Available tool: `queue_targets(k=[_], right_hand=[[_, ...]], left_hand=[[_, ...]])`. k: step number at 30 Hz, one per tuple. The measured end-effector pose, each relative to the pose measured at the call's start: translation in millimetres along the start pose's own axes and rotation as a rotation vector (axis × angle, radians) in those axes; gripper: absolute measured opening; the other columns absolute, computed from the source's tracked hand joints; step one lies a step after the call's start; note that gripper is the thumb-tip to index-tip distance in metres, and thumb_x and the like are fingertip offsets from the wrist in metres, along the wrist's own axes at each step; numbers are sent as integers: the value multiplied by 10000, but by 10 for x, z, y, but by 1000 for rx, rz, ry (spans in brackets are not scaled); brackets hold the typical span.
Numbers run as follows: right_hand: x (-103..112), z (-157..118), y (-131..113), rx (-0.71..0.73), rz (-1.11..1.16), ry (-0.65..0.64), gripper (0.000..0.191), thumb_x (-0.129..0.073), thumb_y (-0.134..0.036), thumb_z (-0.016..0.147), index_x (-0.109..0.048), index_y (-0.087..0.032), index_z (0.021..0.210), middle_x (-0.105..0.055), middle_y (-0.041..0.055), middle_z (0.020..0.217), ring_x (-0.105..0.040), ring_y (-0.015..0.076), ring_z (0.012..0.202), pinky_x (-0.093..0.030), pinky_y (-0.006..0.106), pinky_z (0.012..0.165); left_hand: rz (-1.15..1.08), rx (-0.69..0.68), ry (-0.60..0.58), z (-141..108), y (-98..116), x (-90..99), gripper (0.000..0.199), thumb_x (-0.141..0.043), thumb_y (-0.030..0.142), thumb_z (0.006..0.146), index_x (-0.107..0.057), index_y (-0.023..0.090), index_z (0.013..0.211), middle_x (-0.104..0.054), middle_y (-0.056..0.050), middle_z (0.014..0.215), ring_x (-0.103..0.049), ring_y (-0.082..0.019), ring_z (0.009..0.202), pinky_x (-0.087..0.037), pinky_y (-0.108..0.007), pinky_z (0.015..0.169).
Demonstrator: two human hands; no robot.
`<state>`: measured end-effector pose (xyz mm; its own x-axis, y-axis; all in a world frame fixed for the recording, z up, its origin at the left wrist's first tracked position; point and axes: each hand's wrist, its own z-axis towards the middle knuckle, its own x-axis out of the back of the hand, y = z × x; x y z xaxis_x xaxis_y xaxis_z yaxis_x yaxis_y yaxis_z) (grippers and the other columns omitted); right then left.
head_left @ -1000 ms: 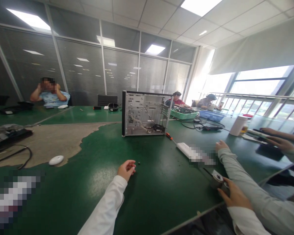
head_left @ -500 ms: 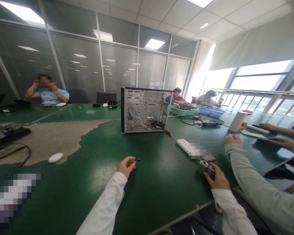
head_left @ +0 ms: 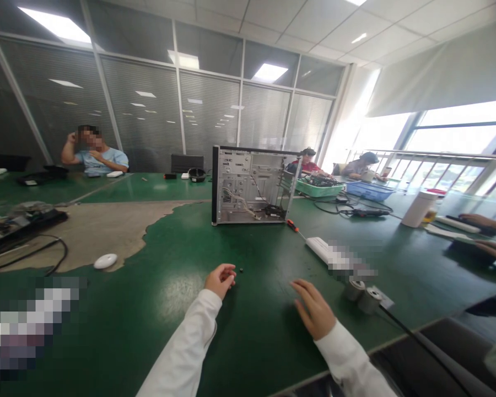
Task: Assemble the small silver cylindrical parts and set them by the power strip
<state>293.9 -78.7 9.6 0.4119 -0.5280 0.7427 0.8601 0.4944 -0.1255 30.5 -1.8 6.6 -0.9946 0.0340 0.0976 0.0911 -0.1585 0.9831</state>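
Green tabletop [head_left: 256,347], two grey cylinders [head_left: 370,301]

White long sleeves and bare hands in the lower half of the frame.
The left sleeve [head_left: 184,344], at lower centre, is plain and loose, its fabric bunching in soft folds and ending at the wrist of the left hand [head_left: 220,281]; the right sleeve [head_left: 351,355], at lower right of centre, is equally plain white, creased along the forearm, ending at the wrist of the right hand [head_left: 316,311].

window [head_left: 463,137] bright right | ceiling light [head_left: 356,1] on | table [head_left: 179,295] sheen | edges stretched
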Motion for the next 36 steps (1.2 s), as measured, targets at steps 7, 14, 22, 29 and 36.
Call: queue_targets(k=[7,14,22,29,36], right_hand=[[-642,837,-616,121,108,-283,439,-344,-104,750,-360,-207,1176,-477,85,1090,-433,179,963,-395,338,800],[-837,969,-588,203,153,-258,270,-338,-120,779,-586,-197,849,-582,42,835,-484,129,807,-415,244,716],[-150,405,-156,112,-75,-154,260,-326,-167,784,-533,-205,937,-574,49,839,-519,153,761,-428,281,670],[744,-244,1111,-312,-542,144,290,-356,-335,750,-526,-188,933,-574,87,857,-544,219,746,-432,323,615],[823,-564,1390,-348,-451,7,253,-335,-339,728,-496,-225,887,-581,89,797,-556,251,719,-420,361,646]], left_hand=[[8,-10,-43,8,13,36,258,-493,141,616,-520,138,872,-562,-19,707,-545,-84,516,-426,-181,433],[1,-3,15,15,6,34,250,-496,130,611,-526,142,859,-574,-16,707,-539,-74,500,-405,-161,413],[-15,-21,22,26,-19,32,245,-493,119,608,-533,138,849,-577,-14,689,-542,-75,491,-409,-173,428],[-3,-28,11,28,-45,37,250,-500,102,604,-546,140,847,-586,-7,665,-543,-73,494,-432,-181,464],[-5,-21,46,62,-90,26,243,-492,90,600,-548,133,832,-585,-8,658,-532,-69,469,-416,-178,439]])
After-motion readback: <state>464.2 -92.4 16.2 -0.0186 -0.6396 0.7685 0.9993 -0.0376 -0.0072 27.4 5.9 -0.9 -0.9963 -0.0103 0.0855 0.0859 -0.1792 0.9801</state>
